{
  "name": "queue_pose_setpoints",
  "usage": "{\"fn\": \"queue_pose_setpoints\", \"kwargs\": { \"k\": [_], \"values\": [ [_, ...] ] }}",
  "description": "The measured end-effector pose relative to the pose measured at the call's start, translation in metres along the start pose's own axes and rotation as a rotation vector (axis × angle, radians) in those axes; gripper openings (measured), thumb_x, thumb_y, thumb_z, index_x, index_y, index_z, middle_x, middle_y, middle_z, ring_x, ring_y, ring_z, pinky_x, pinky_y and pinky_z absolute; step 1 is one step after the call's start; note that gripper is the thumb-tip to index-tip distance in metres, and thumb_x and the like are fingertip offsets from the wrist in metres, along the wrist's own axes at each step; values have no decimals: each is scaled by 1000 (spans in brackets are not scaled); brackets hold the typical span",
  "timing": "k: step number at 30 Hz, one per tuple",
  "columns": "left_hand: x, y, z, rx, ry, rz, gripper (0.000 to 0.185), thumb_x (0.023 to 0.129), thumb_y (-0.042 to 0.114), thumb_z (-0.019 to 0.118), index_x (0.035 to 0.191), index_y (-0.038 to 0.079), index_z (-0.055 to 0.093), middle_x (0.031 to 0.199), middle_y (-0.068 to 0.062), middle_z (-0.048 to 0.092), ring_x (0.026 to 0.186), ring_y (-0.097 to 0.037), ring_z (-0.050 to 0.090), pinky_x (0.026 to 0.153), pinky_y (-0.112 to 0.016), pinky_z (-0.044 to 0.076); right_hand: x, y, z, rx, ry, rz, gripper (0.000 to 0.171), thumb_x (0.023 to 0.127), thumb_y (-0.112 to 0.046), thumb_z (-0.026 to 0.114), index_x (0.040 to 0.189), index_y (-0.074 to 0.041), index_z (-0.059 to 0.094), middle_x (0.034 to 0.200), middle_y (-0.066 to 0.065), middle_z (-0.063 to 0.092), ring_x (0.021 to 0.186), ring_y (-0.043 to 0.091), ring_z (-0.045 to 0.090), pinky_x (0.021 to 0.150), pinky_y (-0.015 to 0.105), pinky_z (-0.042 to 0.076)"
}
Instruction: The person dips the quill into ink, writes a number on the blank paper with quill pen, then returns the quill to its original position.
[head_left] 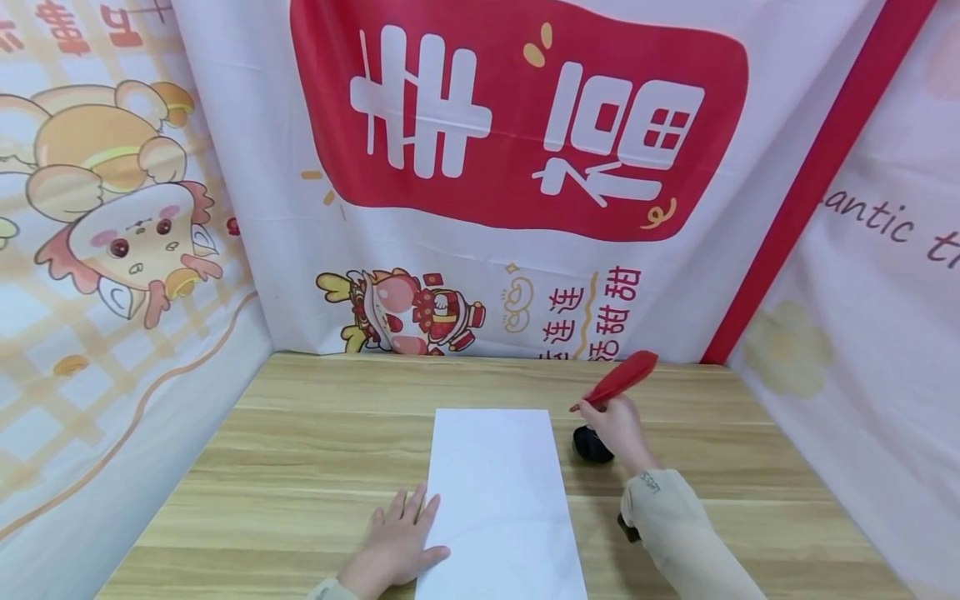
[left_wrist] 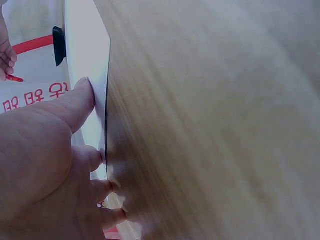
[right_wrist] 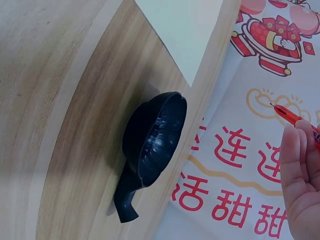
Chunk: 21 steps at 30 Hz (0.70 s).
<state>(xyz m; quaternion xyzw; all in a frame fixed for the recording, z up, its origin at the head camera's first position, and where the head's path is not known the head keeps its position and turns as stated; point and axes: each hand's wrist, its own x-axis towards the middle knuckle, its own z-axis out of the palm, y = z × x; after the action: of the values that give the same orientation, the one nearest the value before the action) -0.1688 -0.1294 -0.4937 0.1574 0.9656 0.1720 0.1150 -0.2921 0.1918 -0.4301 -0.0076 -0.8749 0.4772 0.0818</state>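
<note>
My left hand (head_left: 396, 540) lies with spread, straight fingers along the left edge of a blank white sheet of paper (head_left: 498, 492), thumb and fingertips on it. With my right hand (head_left: 617, 427) I pinch a red feather pen (head_left: 622, 375) above the table, right of the paper's far corner. In the right wrist view the pen's fine tip (right_wrist: 280, 109) points away from the fingers. Below that hand stands a black scalloped bowl (head_left: 592, 444) with a short handle; its hollow inside (right_wrist: 162, 142) shows in the right wrist view.
The wood-grain table (head_left: 315, 450) ends at a white hanging cloth (head_left: 255, 167) with red lettering at the back. Printed cloths also hang at the left (head_left: 112, 250) and right (head_left: 862, 292). A small dark object (head_left: 628, 527) shows beside the right cuff.
</note>
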Motion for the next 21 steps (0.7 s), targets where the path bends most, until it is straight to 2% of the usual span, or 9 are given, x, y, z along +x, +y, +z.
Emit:
{"fn": "queue_pose_setpoints", "kwargs": {
  "k": [9,16,21],
  "values": [
    [1,-3,2,4,2,8,73,86,48,56,140,3,36,146,-24,21,130,-49,14,93,-72,13,0,-7,10,11,-21,0,15,89,-10,58,102,-1,60,88,12,63,73,26,60,66,32,52],
    [1,-3,2,14,-6,5,73,86,48,56,140,3,36,147,-24,21,130,-49,14,94,-71,13,0,-12,16,-7,-25,-33,13,89,-8,58,99,-1,61,84,10,62,65,20,57,62,31,51],
    [2,-3,1,8,-13,-3,73,86,48,56,140,3,36,147,-23,20,131,-49,13,95,-70,13,1,-14,21,7,-43,-3,14,89,-10,58,101,-3,60,84,9,62,65,20,57,61,31,50]
  ]
}}
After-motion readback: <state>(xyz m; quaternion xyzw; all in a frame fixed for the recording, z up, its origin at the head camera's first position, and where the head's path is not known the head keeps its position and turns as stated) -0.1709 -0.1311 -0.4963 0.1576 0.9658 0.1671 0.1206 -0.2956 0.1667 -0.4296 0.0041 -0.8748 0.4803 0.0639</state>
